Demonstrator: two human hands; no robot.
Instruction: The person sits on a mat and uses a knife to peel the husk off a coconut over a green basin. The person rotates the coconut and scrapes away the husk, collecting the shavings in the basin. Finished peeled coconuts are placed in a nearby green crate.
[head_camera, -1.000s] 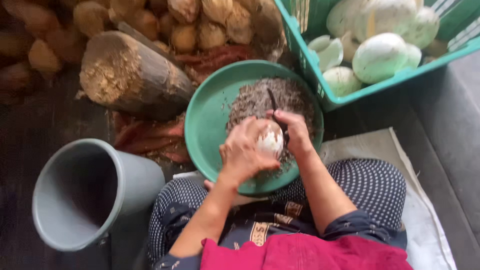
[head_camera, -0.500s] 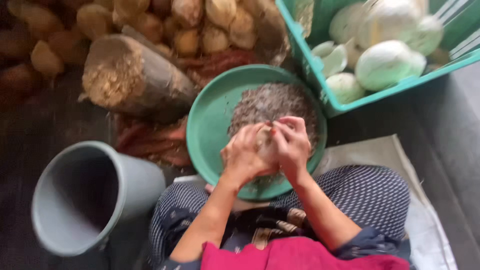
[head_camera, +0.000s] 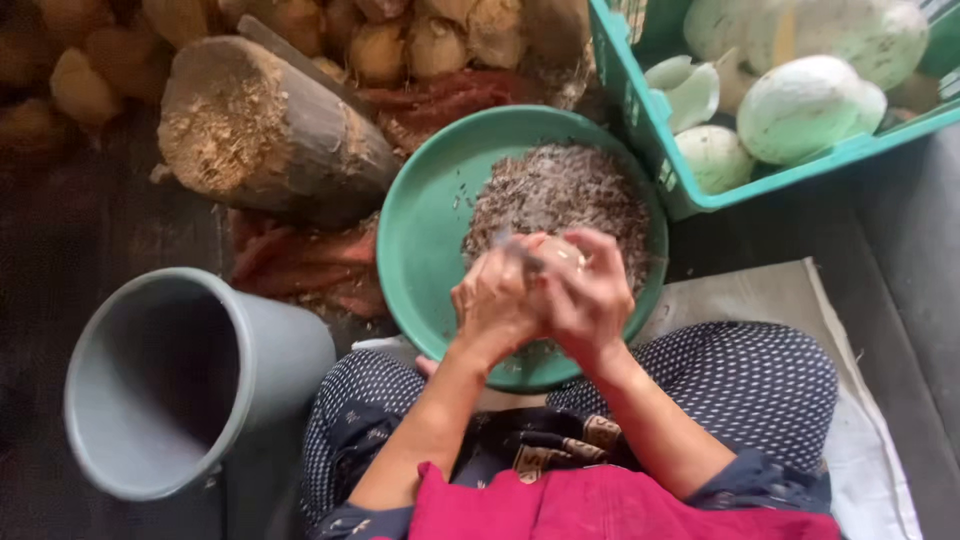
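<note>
1. Both hands meet over the near half of a round green plastic basin (head_camera: 425, 235); I read them as wrapped together around one small pale, rounded piece (head_camera: 560, 254), likely peeled coconut, smooth and cream-coloured where it shows between the fingers.
2. My left hand (head_camera: 497, 303) is curled shut on the near side of that piece, knuckles up. A thin dark blade-like streak shows just above it, too blurred for me to tell what it is.
3. My right hand (head_camera: 590, 295) is closed over the piece from the other side, fingers bent across its top, touching the left hand.
4. Just beyond the grip, inside the basin, lies a heap of grey-brown shavings (head_camera: 565, 190), flaky and dry-looking.
5. Further out past the left hand lies a thick log (head_camera: 265, 135), rough bark, its cut end fibrous and pale.
6. Beyond that, husked brown coconuts (head_camera: 400, 45) are piled up.
7. Out past the right hand a teal slotted crate (head_camera: 640, 120) holds smooth whitish-green peeled coconuts (head_camera: 805, 105).
8. Beside the left forearm stands a grey plastic bucket (head_camera: 260, 345), tilted, with matte walls.
</note>
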